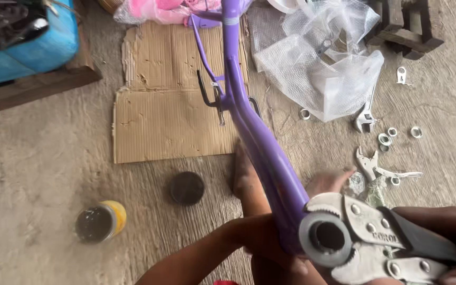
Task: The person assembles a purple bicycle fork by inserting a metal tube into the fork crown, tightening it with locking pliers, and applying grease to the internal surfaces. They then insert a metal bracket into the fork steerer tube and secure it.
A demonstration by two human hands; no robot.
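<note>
A purple bicycle frame [259,137] slants from the top centre down toward me, and its grey head-tube end [325,238] faces the camera. Large silver locking pliers [368,221] have their jaws clamped around that grey end. My right hand [452,219] grips the pliers' black-sleeved handles at the lower right. My left arm comes in from the bottom left. My left hand [259,235] wraps under the frame tube just behind the head tube, with blurred fingertips showing on the far side. A bare foot [245,174] rests on the floor beside the frame.
On the concrete floor are an open tin of dark grease [100,221], its round lid [187,188] and a torn cardboard sheet [170,111]. To the right lie bubble wrap [323,68], an adjustable wrench [365,119], second pliers [376,166] and several metal rings [391,134]. A blue container [27,47] sits top left.
</note>
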